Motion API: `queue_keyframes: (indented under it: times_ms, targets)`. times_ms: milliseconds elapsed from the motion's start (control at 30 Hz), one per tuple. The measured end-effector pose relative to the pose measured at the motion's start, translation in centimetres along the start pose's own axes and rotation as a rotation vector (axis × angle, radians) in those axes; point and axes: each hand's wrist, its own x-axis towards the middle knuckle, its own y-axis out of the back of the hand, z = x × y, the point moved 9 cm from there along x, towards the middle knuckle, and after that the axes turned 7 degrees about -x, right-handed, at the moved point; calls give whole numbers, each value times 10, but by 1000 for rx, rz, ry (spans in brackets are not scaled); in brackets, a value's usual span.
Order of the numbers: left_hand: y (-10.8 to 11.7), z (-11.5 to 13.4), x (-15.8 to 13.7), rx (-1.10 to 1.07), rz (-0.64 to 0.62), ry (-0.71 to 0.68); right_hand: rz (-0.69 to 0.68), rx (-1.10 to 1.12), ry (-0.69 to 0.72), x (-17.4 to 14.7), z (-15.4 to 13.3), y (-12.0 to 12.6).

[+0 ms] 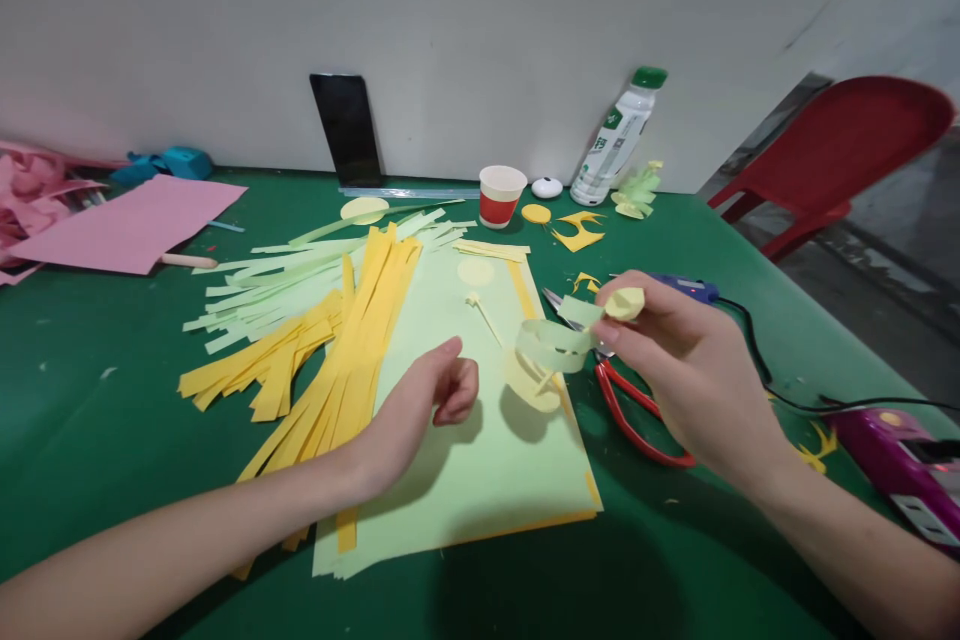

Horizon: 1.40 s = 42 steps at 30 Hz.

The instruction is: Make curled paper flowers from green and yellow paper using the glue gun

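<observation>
Head view, work in hand: judging by the hold, a paper piece is being handled or shaped above the sheet.
Right hand: thumb and fingers pinched narrow on the pale paper piece, raised over the right edge of the green sheet.
Curled strip: pale green, looping leftward from the right fingertips.
Pale disc: below the loop, blurred; whether it is joined to the strip, I cannot tell.
Left hand: over the sheet, fingers curled in, thumb up; nothing shows in its grasp, though the palm is hidden.
Paper stem: lying on the sheet between the hands, near a round pale cutout.
Yellow strips: fanned across the sheet's left side, by the left forearm.
Scissors: red-handled, on the green table, beneath and beside the right hand.
Next move calls for: probably a light, steady pinch, since thin paper creases easily; any two-handed work would need the left fingers uncurled and brought nearer.
</observation>
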Motion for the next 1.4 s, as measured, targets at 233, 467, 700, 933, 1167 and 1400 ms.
queue_keyframes:
  times_ms: [233,467,700,933,1167,1400]
  targets:
    - [-14,7,-3,338,-92,-62,289,-68,-45,34,18,63]
    - [-42,-20,-7,674,-368,-139,502,-343,-213,107,90,143]
    - [-47,-33,-6,831,-401,-218,432,-472,-427,143,153,150]
    - [-50,-30,-10,902,-411,-330,410,-545,-526,161,177,146]
    - [-49,-24,-13,985,-380,-312,505,-687,-675,175,192,154]
    - [-49,-25,-12,1046,-393,-264,460,-743,-739,183,209,154]
